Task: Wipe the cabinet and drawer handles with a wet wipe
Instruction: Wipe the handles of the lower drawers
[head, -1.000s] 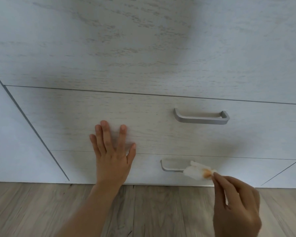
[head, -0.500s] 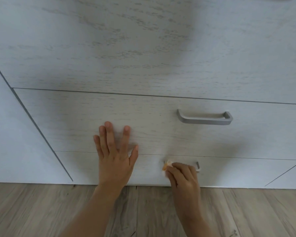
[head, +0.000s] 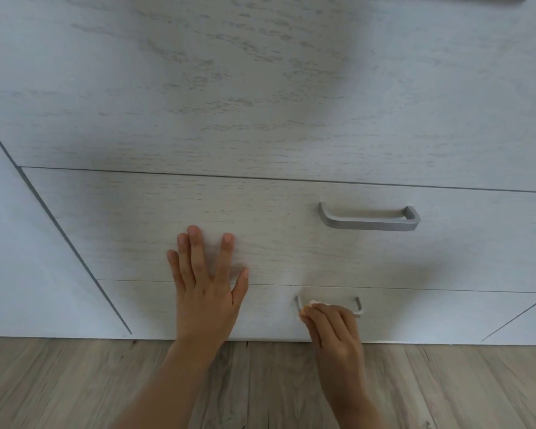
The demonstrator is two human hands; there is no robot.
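Observation:
A pale wood-grain cabinet fills the view with stacked drawers. The middle drawer carries a grey metal handle (head: 369, 218). On the bottom drawer handle (head: 358, 305), only both ends show. My right hand (head: 333, 331) grips a white wet wipe (head: 313, 303) and holds it against the bottom handle's bar, covering most of the bar. Just a small edge of the wipe peeks out above my fingers. My left hand (head: 205, 281) lies flat with straight, spread fingers on the middle drawer front, left of both handles.
Wood-look floor planks (head: 75, 385) run along the bottom of the view, right under the cabinet base. Plain cabinet panels (head: 19, 243) stand to the left and at the far right (head: 526, 323). A tall drawer front (head: 260, 88) is above.
My right hand moved left from the handle's right end onto the bar, then slid slightly right along it with the wipe. My left hand stayed flat on the drawer front.

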